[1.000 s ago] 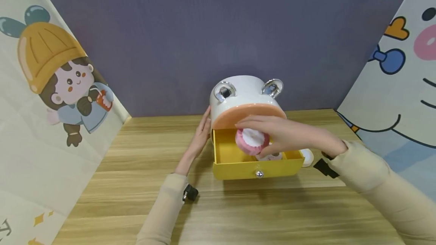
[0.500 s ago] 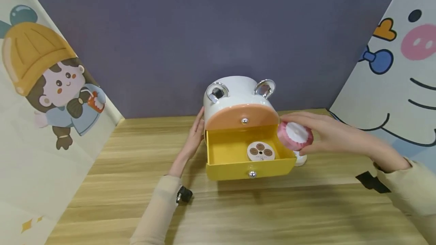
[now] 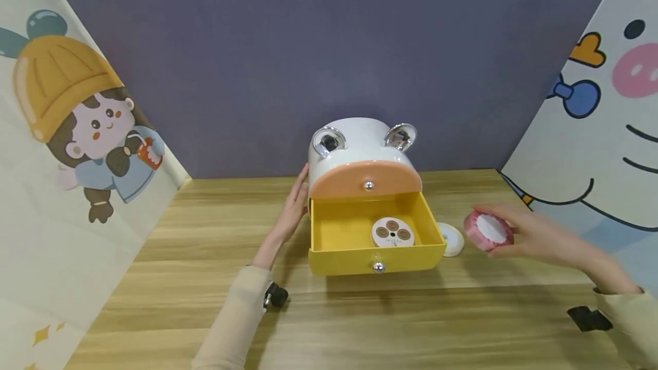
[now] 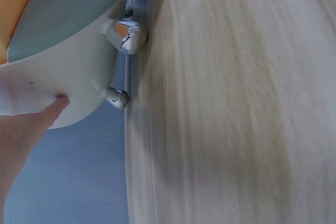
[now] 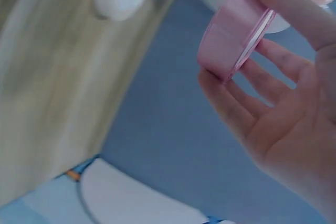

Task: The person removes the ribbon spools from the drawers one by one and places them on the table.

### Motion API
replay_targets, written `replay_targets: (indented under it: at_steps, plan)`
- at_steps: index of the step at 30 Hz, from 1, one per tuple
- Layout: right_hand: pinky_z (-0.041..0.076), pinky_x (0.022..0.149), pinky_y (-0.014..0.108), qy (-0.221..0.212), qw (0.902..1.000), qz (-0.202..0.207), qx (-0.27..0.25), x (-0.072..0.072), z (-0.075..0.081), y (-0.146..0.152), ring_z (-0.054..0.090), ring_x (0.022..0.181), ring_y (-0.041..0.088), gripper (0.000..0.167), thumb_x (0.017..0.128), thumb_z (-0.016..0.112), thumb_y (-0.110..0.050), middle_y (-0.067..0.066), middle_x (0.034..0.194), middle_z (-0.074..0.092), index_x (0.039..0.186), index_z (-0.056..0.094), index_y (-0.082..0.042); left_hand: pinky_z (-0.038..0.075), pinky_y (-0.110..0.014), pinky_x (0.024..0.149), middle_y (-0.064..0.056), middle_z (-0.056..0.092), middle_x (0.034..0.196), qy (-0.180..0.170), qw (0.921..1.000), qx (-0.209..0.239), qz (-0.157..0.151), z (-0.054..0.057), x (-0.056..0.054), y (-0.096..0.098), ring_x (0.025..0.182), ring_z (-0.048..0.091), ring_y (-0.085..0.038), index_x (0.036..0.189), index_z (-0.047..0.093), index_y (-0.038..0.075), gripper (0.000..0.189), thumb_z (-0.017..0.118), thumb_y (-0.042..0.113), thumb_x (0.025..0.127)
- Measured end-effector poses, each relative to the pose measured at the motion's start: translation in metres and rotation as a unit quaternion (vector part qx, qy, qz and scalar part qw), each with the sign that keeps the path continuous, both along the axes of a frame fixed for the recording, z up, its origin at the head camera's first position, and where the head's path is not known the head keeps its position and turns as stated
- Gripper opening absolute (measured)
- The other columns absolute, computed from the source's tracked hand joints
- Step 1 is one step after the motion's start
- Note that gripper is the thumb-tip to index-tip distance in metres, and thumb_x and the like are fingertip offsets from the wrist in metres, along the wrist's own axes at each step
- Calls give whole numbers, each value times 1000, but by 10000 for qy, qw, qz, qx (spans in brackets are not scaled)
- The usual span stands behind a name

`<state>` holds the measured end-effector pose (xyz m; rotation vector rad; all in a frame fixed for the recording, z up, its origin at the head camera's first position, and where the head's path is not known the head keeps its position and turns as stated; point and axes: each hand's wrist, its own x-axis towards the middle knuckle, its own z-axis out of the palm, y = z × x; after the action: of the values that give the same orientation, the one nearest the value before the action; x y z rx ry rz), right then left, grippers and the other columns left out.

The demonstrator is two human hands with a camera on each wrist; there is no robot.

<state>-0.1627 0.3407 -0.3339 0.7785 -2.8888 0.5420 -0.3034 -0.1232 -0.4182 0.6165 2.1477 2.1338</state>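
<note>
In the head view a roll of pink ribbon (image 3: 488, 231) is pinched between the thumb and fingers of my right hand (image 3: 540, 238), held above the table to the right of the box. The right wrist view shows the pink ribbon roll (image 5: 233, 32) gripped at its edges. My left hand (image 3: 292, 210) rests with straight fingers against the left side of a white box (image 3: 354, 133) with silver ears. The box's yellow drawer (image 3: 354, 262) stands pulled out. Inside it lies a white spool (image 3: 393, 233) with brown circles. The orange upper drawer (image 3: 354, 180) is closed.
A white roll (image 3: 450, 240) lies on the wooden table (image 3: 205, 301), just right of the yellow drawer. Behind the box rises a grey-blue wall (image 3: 257, 73). Cartoon-printed panels (image 3: 164, 227) stand at both sides.
My right hand has carried the pink ribbon roll from over the yellow drawer out to the right and lower. The spool in the drawer is uncovered. My left hand stays at the box.
</note>
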Motion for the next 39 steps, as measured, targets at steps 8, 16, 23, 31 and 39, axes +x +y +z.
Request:
replay_targets:
  at_steps: [8, 16, 23, 31, 39]
  plan:
    - [50, 65, 17, 885, 9957, 67, 264, -10, -52, 33, 55, 100, -2, 85, 58, 95, -23, 17, 117, 68, 130, 58, 1, 35, -62, 115, 2, 6, 169, -20, 10000, -36, -22, 8, 6, 1, 153, 21, -35, 159, 13, 38, 51, 27, 36, 110]
    - [49, 68, 17, 434, 9982, -228, 331, -14, -80, 50, 55, 101, 0, 80, 60, 94, -28, 19, 118, 67, 125, 61, 2, 34, -61, 116, -1, 4, 170, -182, 9997, -35, -141, 22, 18, 2, 153, 19, -35, 160, 10, 32, 53, 27, 32, 110]
    - [47, 68, 16, -157, 9988, -372, 270, -17, -85, 56, 53, 103, -1, 81, 64, 92, -30, 24, 124, 63, 129, 58, 3, 33, -60, 117, 2, 5, 170, -176, 9998, -9, -121, 21, 17, 2, 154, 19, -34, 160, 11, 32, 53, 27, 32, 110]
    - [47, 71, 17, -369, 9981, -386, 308, -21, -91, 57, 56, 104, 7, 80, 64, 92, -29, 25, 124, 63, 128, 59, 3, 34, -59, 116, 1, 4, 170, -141, 9997, 8, -179, 20, 16, 2, 153, 19, -35, 161, 10, 30, 53, 26, 31, 110]
    - [47, 72, 15, -231, 9994, -192, 187, -24, -100, 58, 46, 104, -11, 78, 62, 92, -25, 22, 120, 64, 126, 58, 4, 35, -59, 116, 1, 4, 170, -167, 9998, 8, -128, 21, 17, 2, 153, 19, -34, 161, 10, 29, 53, 26, 30, 110]
